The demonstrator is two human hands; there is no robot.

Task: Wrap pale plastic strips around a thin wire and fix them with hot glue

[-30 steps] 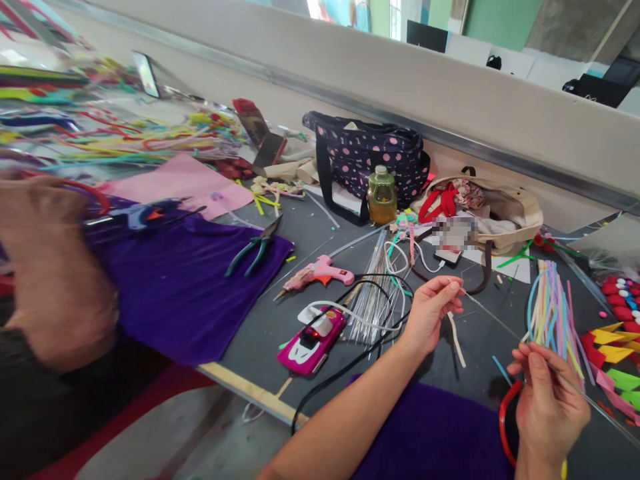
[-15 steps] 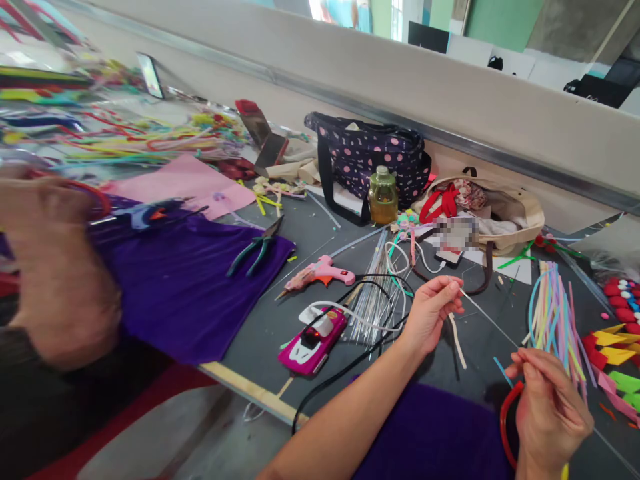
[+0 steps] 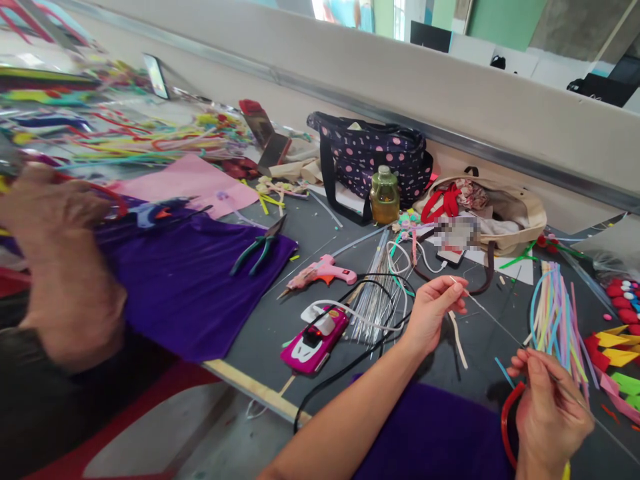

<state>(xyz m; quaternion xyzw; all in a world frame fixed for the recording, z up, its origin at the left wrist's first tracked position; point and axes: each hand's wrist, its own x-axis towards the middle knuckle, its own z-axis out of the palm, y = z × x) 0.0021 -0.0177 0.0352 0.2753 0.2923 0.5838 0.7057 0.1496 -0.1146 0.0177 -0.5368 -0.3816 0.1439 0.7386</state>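
Note:
A thin, pale wire (image 3: 495, 321) runs at a slant between my two hands. My left hand (image 3: 440, 308) pinches its upper end between thumb and fingers, and a short tip sticks out past them. Lower and to the right, my right hand (image 3: 553, 403) grips the same wire with closed fingers, and its other end shows across the palm. Against the right hand's inner side is a red curved loop (image 3: 507, 427); what it belongs to is hidden. Under my forearms lies a purple cloth (image 3: 425, 433). Beyond the right hand sits a bundle of pastel pipe cleaners (image 3: 555, 307).
Left of my arm are a pink glue gun (image 3: 320, 272), a magenta power strip (image 3: 314, 340) with cables, pliers (image 3: 259, 247) and a wire bundle (image 3: 373, 307). A bottle (image 3: 385, 197) and bags stand behind. A co-worker's hand (image 3: 55, 207) is at far left.
The wire's tip now shows beyond my left fingers, and more wire shows across my right palm. Both hands stay nearly in place. The co-worker's hand at the left has shifted slightly.

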